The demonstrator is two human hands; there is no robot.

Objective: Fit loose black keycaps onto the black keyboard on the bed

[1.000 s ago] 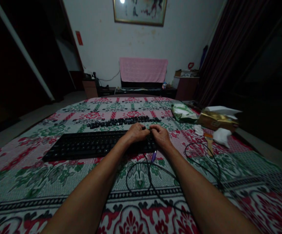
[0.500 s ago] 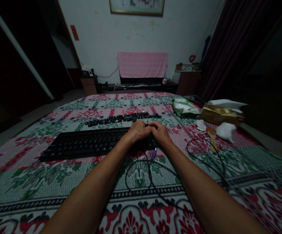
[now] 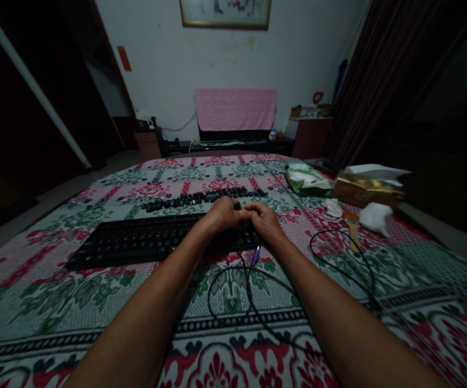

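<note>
A black keyboard point(image 3: 136, 237) lies on the patterned tablecloth, its right part beneath my hands. My left hand point(image 3: 225, 213) is closed, and a small black keycap point(image 3: 237, 206) shows at its fingertips. Close against it, my right hand point(image 3: 264, 218) is also closed, with thumb and fingers pinched together. What sits between the right fingers is hidden. Behind the keyboard runs a row of loose black keycaps point(image 3: 188, 199). A purple-handled tool point(image 3: 256, 255) pokes out at the keyboard's front edge by my right wrist.
A black cable point(image 3: 249, 291) loops across the cloth between my forearms. To the right lie a brush point(image 3: 353, 231), crumpled white tissues point(image 3: 374, 218), a green tissue pack point(image 3: 308, 179) and a gold tissue box point(image 3: 366, 188).
My left hand has shifted slightly left, and the keycap at its fingertips shows more plainly. The right hand stays nearly in place.
</note>
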